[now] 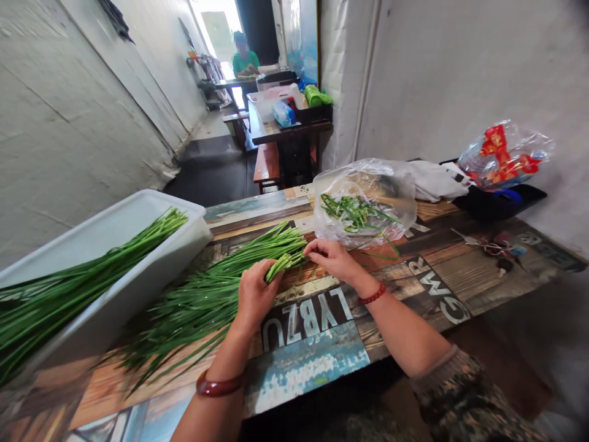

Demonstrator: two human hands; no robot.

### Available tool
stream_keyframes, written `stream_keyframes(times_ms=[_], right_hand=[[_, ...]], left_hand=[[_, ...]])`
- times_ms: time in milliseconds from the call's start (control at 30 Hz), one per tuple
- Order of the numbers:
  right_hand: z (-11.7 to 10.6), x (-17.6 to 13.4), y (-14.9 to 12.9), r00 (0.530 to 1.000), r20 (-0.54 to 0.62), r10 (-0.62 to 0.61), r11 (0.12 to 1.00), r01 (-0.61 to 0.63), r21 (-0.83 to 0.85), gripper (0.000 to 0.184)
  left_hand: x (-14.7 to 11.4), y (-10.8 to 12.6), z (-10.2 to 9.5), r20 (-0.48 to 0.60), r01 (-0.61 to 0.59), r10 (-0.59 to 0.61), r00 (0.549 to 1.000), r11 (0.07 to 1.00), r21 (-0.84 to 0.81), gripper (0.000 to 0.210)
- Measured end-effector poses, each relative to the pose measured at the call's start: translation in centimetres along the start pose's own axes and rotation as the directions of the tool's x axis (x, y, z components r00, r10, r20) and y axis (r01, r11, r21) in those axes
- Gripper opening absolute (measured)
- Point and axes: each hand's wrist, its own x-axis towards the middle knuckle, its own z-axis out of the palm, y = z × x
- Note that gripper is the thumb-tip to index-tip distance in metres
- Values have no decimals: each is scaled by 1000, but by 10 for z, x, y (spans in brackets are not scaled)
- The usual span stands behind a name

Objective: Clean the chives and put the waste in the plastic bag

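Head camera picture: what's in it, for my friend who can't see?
The left hand holds a small bunch of green stalks over a patterned table, with the right hand at its pale ends. More stalks lie there and in a white tub on the left; beyond the right hand sits a clear plastic bag of green scraps.

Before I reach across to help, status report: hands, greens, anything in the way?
Left hand gripping garlic chives. Right hand at their stem ends. Possible obstacle: plastic bag of trimmings beyond right hand.
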Motion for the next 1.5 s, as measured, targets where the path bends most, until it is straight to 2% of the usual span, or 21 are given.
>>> stream_keyframes(times_ms=[67, 233, 300, 367, 500, 567, 633, 700, 767, 867, 933, 1067, 1167, 1267, 1333, 1400, 1500], right_hand=[[1, -1, -1, 1000, 26, -15, 999, 16, -45, 16], [14, -3, -5, 987, 18, -157, 984, 158, -77, 11], [20, -2, -4, 991, -49, -126, 991, 124, -50, 12], [21, 0, 1, 988, -148, -40, 999, 39, -12, 15], [8, 4, 9, 950, -298, 87, 996, -74, 55, 24], [-2, 4, 7, 942, -331, 60, 998, -65, -3, 27], [-8, 2, 0, 938, -346, -37, 993, -4, -116, 31], [-8, 0, -9, 935, -302, -187, 965, 116, -237, 27], [-2, -1, -17, 934, -183, -308, 913, 236, -332, 21], [8, -1, -18, 948, 8, -317, 857, 290, -427, 16], [9, -1, -14, 960, 62, -274, 844, 271, -462, 19], [-3, -2, -6, 984, 4, -177, 840, 153, -521, 18], [-14, -3, -6, 991, -33, -133, 852, 97, -514, 11], [-14, -3, -7, 987, -42, -156, 922, 130, -365, 26], [-8, -3, -8, 987, -14, -161, 962, 154, -226, 29], [0, -2, -9, 983, 4, -185, 970, 183, -159, 20], [8, -1, -10, 970, -27, -244, 945, 231, -231, 4]], left_hand=[[0, 1, 0, 13, -10, 10, 1000, 1000, -13, 19], [-1, 4, 0, 58, -62, 60, 997, 997, 40, 18], [-2, 5, 0, 66, -69, 65, 996, 995, 74, 18], [-2, 4, 1, 60, -61, 56, 997, 994, 88, 18], [-1, 1, 3, 52, -57, 54, 997, 997, 60, 18], [0, 0, 4, 46, -63, 61, 997, 996, 58, 18], [0, 0, 4, 33, -71, 69, 997, 995, 77, 18], [-1, 1, 3, 21, -87, 85, 996, 989, 120, 17], [-2, 3, 2, 15, -113, 113, 994, 977, 180, 17], [-3, 3, 1, -18, -149, 158, 987, 961, 234, 17], [-2, 1, 1, -57, -152, 168, 984, 965, 213, 17], [-1, -3, 2, -119, -121, 134, 984, 987, 108, 14], [0, -2, 2, -127, -92, 97, 987, 995, 46, 13], [0, -1, 2, -105, -68, 70, 992, 997, 25, 13], [0, 0, 2, -84, -62, 63, 994, 998, 22, 14], [0, 1, 2, -56, -64, 65, 996, 998, 29, 15], [0, 2, 0, -23, -90, 92, 996, 994, 62, 16]])
